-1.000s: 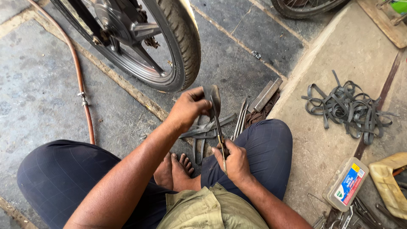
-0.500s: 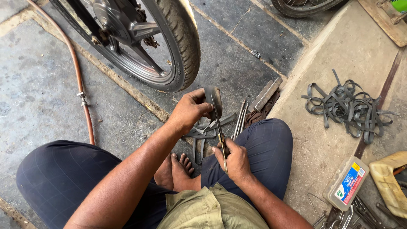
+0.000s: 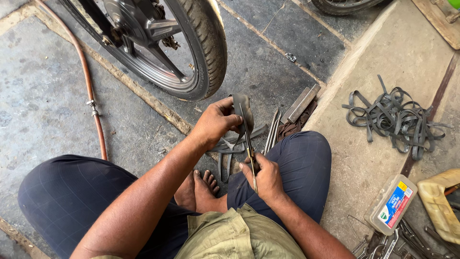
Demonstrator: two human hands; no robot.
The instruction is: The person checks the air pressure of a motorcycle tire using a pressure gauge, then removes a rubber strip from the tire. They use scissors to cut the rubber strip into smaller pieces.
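Head view looks straight down on a person seated cross-legged on a stone floor, bare feet (image 3: 199, 189) tucked between dark blue trouser knees. Just above the middle of the frame, the left hand (image 3: 215, 123) pinches a dark rubber piece (image 3: 241, 109) between thumb and fingers, holding it up off the ground. Below it, slightly right of centre, the right hand (image 3: 264, 176) is clenched around the handles of a pair of scissors (image 3: 248, 144), whose long blades run upward and meet the rubber piece; whether the blades are parted or closed on it is hard to tell from this angle.

On the floor under the hands lie several metal tools (image 3: 272, 129) and dark rubber scraps, with a flat metal bar (image 3: 300, 104) just to their right. A motorcycle wheel (image 3: 191, 57) with a black tyre fills the upper left of centre, and an orange hose (image 3: 93, 110) curves down the left side. At the right of the frame, a tangled heap of rubber strips (image 3: 395, 117) lies on a paler slab. In the lower right corner sit a small clear plastic box (image 3: 390, 204) with a coloured label, a yellowish cloth (image 3: 438, 204) and some spanners (image 3: 383, 242), well apart from the hands.
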